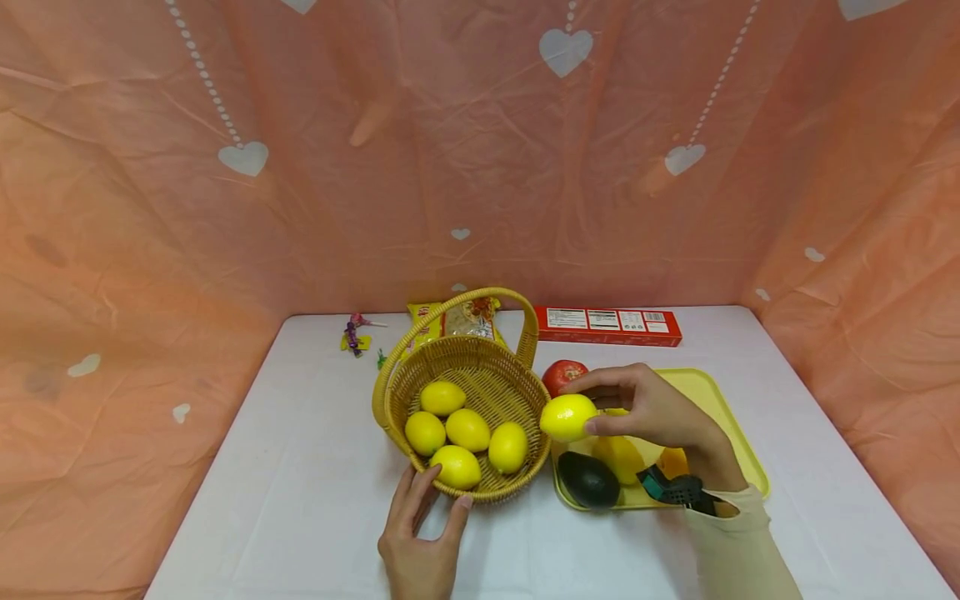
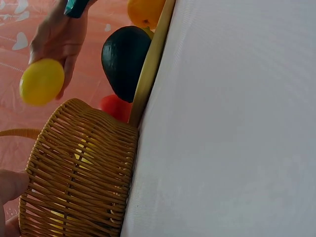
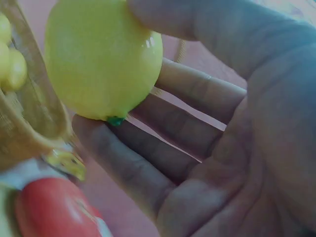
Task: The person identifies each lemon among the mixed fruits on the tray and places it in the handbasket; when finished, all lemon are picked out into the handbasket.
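**Sixth lemon at the basket's rim**

My right hand [image 1: 652, 408] pinches a lemon [image 1: 567, 417] between thumb and fingertips, just over the right edge of the wicker basket [image 1: 480, 375] — not yet inside. My left hand [image 1: 420, 533] steadies the basket's near wall, fingers relaxed against it. Five lemons [image 1: 467, 429] already lie within. On the yellow tray [image 1: 720, 408] remain an avocado [image 1: 588, 479], a tomato [image 1: 562, 373] and other fruit.
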The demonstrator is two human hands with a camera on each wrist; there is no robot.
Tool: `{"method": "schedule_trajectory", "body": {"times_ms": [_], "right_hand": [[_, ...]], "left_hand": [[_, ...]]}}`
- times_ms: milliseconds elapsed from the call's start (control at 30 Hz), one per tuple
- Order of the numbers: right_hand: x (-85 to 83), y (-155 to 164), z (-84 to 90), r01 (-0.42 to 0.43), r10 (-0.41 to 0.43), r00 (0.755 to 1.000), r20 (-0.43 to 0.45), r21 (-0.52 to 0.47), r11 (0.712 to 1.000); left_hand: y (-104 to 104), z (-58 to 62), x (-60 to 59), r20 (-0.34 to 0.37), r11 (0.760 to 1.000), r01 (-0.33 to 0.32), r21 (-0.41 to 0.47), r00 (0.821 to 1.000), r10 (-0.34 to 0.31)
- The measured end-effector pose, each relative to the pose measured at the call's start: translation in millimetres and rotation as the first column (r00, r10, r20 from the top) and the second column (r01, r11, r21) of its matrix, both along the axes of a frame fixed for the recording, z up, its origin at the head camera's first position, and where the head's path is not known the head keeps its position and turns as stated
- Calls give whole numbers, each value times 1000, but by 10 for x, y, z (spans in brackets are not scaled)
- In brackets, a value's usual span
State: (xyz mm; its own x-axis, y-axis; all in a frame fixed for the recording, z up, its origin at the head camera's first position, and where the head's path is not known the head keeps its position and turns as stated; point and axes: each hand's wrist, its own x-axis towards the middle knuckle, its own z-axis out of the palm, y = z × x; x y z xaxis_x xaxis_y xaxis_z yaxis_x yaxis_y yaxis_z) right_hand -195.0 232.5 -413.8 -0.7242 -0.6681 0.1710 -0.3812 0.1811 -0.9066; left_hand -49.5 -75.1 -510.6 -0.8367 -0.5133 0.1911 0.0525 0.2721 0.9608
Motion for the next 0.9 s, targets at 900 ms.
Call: {"method": "schedule_trajectory", "body": {"times_ms": [900], "right_hand": [[210,-1054,-216,-21,92,965,-244,279,960]], "left_hand": [[-9,-26,-3,-10,1000,2,-12,1000,-2]]}}
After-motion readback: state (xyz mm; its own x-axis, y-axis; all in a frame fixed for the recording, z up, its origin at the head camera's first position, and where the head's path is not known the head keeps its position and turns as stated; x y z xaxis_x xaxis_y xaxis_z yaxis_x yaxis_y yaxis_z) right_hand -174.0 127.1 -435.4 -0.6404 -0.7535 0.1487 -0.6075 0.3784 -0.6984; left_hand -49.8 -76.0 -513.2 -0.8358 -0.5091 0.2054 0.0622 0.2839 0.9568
